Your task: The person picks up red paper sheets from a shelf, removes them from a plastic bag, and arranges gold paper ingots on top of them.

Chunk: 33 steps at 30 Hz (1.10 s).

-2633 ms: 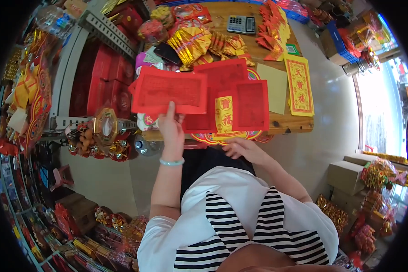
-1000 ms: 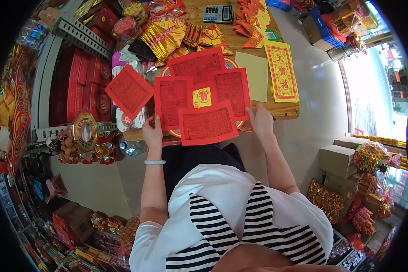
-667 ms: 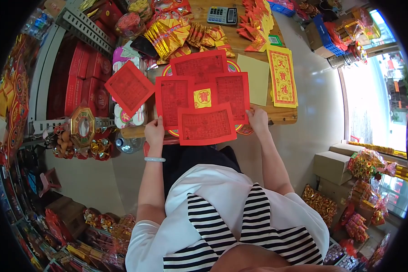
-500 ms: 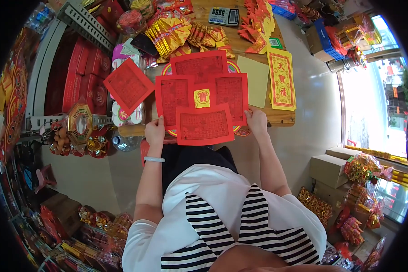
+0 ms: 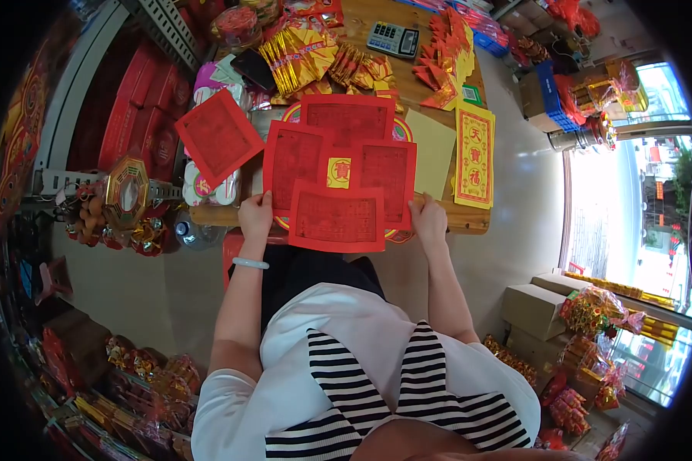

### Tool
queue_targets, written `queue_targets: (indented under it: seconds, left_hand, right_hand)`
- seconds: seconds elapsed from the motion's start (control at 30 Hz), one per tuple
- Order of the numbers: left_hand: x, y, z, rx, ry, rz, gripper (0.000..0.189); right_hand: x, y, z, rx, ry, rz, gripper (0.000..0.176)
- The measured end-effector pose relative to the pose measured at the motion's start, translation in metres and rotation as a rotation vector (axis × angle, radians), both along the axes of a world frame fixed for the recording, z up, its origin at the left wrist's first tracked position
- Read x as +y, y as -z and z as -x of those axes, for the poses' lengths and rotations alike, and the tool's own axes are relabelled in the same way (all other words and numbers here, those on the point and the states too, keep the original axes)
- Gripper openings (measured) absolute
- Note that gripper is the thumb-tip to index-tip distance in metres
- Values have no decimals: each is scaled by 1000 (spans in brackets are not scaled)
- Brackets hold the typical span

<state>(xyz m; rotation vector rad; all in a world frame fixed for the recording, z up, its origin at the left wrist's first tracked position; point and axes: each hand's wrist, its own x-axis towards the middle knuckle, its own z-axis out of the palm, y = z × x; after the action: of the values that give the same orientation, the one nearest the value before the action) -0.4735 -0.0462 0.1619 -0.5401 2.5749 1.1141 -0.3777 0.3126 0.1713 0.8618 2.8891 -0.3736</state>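
Observation:
Four red printed sheets (image 5: 337, 220) overlap in a cross shape, with a yellow square (image 5: 339, 173) showing in the middle. My left hand (image 5: 255, 218) pinches the left red sheet (image 5: 294, 165) at its lower left corner. At the lower right corner of the right sheet (image 5: 388, 180), my right hand (image 5: 429, 220) has its fingers closed on the edge. Partly hidden beneath lies a round colourful piece (image 5: 293, 113). Another red sheet (image 5: 219, 138) rests tilted to the left.
The wooden table (image 5: 469, 220) also holds a calculator (image 5: 393, 39), golden packets (image 5: 292, 61), folded red and yellow papers (image 5: 447, 58), a plain yellowish sheet (image 5: 429, 150) and yellow printed strips (image 5: 474, 157). A gold octagonal ornament (image 5: 127, 192) hangs at the left shelf.
The camera view has turned slightly. Both hands still hold the red sheets, whose arrangement tilts a little differently, the right side now lower.

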Motion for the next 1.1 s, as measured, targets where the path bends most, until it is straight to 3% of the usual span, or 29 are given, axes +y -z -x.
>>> queue_targets:
  seconds: [0.07, 0.23, 0.37, 0.5, 1.1]
  left_hand:
    - [0, -3, 2, -9, -30, -48, 42]
    - [-6, 5, -6, -47, -82, -164, 42]
    - [-8, 15, -6, -9, -7, -127, 41]
    - [-4, -2, -7, -122, -41, -213, 41]
    - [-4, 1, -7, -75, -25, -188, 40]
  right_hand:
    - [3, -12, 17, 198, -24, 22, 49]
    - [21, -26, 84, 284, -61, -106, 45]
    - [38, -10, 113, 276, -70, 5, 36]
    - [38, -4, 121, 92, -11, 80, 28]
    - [42, -4, 126, 139, -19, -18, 25]
